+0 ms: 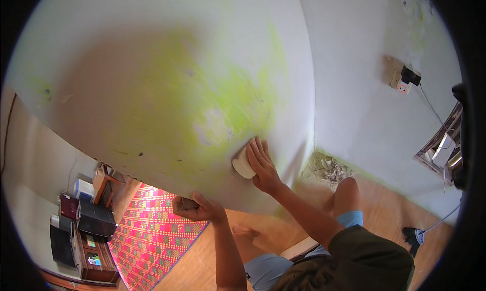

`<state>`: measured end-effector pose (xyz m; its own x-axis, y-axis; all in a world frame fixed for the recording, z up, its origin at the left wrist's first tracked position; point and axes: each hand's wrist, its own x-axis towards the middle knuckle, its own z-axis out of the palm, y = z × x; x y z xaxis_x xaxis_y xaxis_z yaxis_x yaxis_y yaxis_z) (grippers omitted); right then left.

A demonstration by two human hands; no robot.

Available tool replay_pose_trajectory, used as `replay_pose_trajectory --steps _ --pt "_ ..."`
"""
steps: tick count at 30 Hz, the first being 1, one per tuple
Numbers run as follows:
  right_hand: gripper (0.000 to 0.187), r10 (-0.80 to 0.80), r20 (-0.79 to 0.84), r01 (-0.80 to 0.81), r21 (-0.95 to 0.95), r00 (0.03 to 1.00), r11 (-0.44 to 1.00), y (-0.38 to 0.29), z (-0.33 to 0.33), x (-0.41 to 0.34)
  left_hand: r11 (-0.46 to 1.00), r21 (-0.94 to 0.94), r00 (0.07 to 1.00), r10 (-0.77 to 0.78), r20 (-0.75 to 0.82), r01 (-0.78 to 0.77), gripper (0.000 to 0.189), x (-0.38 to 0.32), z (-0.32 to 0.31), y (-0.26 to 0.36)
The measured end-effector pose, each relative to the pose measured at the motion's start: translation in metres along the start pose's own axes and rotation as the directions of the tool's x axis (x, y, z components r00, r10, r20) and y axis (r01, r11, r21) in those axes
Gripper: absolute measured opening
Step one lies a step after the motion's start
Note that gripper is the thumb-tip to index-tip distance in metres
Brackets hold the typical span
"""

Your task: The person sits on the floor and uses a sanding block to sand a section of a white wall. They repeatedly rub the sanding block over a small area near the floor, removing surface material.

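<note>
A white wall (212, 101) with yellow-green patches and a few dark chips fills the middle of the view. My right hand (265, 167) presses a pale, rounded block or pad (243, 165), its exact kind unclear, against the lower part of this wall. At the wall's lower edge, my left hand (201, 207) is curled around a small brownish piece (188, 203), perhaps folded sandpaper. The fingers of my left hand partly hide that piece.
Debris (329, 169) lies in the floor corner. A socket with a black plug (410, 76) is on the right wall, a broom (414, 238) below. At left are a red patterned mat (152, 234) and a wooden cabinet (98, 266). My bent legs rest near the wall.
</note>
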<state>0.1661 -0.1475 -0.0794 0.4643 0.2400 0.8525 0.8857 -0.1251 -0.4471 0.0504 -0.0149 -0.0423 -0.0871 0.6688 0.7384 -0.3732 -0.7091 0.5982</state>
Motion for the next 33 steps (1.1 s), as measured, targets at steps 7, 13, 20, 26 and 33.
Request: replay_pose_trajectory --steps 7,13,20,26,33 --pt "0.073 -0.005 -0.035 0.007 0.037 0.999 0.999 -0.002 0.001 -0.004 0.999 -0.031 1.0 0.009 0.018 -0.008 0.046 -0.002 -0.003 -0.002" --pt "0.069 -0.005 0.036 0.006 -0.02 0.999 1.0 -0.005 0.0 -0.003 0.999 0.011 0.999 0.037 0.014 -0.038 0.044 -0.001 -0.001 -0.002" --pt "0.071 0.062 0.039 -0.062 -0.001 0.997 0.998 -0.01 0.002 -0.005 0.999 0.053 1.0 0.009 0.002 -0.009 0.047 -0.001 -0.002 0.0" --pt "0.072 -0.081 -0.02 0.081 0.014 0.997 0.997 -0.009 0.004 -0.009 1.0 -0.011 1.0 0.01 0.022 -0.01 0.049 -0.002 -0.003 -0.001" --pt "0.074 -0.046 -0.034 0.047 0.026 0.998 0.999 -0.013 0.002 -0.011 1.0 0.021 1.0 0.018 0.007 -0.018 0.051 -0.001 -0.003 -0.004"
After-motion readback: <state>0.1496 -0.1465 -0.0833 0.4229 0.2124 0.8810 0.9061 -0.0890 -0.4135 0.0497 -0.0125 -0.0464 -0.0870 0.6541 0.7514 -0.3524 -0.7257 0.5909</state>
